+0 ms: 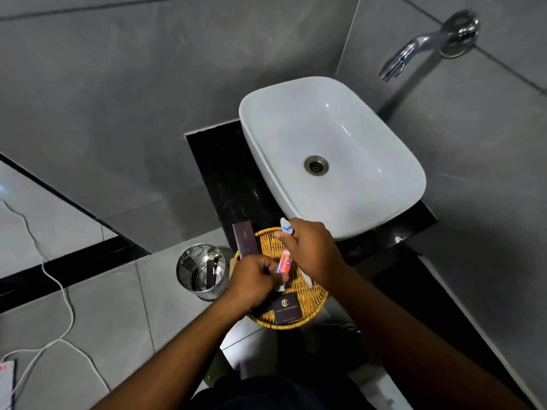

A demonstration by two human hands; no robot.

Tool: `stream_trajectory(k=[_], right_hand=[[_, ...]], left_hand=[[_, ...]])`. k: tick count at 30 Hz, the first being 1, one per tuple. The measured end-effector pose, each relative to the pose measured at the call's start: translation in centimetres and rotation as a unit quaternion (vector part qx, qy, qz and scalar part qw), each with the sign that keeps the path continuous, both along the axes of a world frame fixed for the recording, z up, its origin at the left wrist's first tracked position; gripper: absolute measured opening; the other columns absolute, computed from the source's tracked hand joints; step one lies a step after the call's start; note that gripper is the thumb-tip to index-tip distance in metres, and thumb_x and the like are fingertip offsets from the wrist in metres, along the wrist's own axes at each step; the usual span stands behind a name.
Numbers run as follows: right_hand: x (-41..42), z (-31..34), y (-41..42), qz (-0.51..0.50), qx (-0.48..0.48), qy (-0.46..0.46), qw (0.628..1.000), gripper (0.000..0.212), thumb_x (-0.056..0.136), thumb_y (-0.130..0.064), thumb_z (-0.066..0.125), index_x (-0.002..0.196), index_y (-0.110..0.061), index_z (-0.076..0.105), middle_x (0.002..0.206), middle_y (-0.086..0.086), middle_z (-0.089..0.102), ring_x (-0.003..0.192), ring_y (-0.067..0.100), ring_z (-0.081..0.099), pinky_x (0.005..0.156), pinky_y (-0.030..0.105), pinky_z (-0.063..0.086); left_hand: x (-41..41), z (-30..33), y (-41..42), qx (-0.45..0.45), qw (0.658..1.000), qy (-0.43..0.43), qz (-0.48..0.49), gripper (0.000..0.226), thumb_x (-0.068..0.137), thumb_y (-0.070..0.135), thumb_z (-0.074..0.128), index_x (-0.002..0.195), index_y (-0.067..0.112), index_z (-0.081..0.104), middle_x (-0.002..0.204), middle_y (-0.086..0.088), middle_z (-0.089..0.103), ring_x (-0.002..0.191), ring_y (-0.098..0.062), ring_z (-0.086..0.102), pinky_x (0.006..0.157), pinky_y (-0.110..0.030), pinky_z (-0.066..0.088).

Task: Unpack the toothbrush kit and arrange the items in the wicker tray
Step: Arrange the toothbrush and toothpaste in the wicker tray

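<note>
Down at the edge of the dark counter (228,184), both hands work over the round wicker tray (313,303), which sits just in front of the white basin (331,149). The left hand (254,279) is curled into a loose fist above the tray's left side, its fingers (270,269) pressed together around the lower end of a small red-and-white toothpaste tube (284,263); the exact pinch is hidden by the knuckles. The right hand (310,247) hovers over the tray's far half, fingers closed on a white toothbrush (286,224) whose bristled head with a touch of blue pokes out past the fingertips toward the basin. The tube stands tilted between the two hands, touching or nearly touching both. A long dark box (245,239) leans across the tray's far-left rim, and a square dark box (286,308) with a pale logo lies flat in the near part of the tray, just below the left hand. Left of the tray, on the floor, stands a steel bin (202,272)
</note>
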State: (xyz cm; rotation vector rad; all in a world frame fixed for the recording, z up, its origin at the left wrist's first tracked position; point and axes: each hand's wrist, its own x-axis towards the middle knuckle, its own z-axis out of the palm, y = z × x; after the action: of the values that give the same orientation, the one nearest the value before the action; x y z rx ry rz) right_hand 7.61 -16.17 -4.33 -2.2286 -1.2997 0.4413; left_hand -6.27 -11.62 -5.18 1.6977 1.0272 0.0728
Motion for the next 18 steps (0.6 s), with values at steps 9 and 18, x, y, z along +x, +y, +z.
stream_trajectory(k=[9, 18], right_hand=[[-0.9, -4.7, -1.8, -0.048, -0.101, 0.002, 0.994, 0.026, 0.091, -0.037, 0.061, 0.077, -0.015, 0.058, 0.077, 0.007, 0.067, 0.075, 0.025, 0.064, 0.065, 0.028, 0.046], [-1.1, -6.0, -2.1, -0.08, -0.223, -0.026, 0.971, 0.021, 0.093, -0.027, 0.06, 0.101, -0.009, 0.068, 0.105, 0.01, 0.073, 0.1, 0.026, 0.067, 0.085, 0.028, 0.05]], left_hand=[[-3.0, -1.3, 0.0, -0.103, 0.982, -0.012, 0.157, 0.014, 0.085, 0.009, 0.07, 0.078, -0.004, 0.069, 0.054, -0.005, 0.062, 0.035, -0.003, 0.051, 0.036, -0.015, 0.039], [-1.7, -1.3, -0.4, -0.16, 0.973, -0.031, 0.165, 0.015, 0.085, 0.008, 0.069, 0.086, -0.007, 0.07, 0.046, 0.0, 0.063, 0.035, -0.007, 0.051, 0.038, -0.016, 0.043]])
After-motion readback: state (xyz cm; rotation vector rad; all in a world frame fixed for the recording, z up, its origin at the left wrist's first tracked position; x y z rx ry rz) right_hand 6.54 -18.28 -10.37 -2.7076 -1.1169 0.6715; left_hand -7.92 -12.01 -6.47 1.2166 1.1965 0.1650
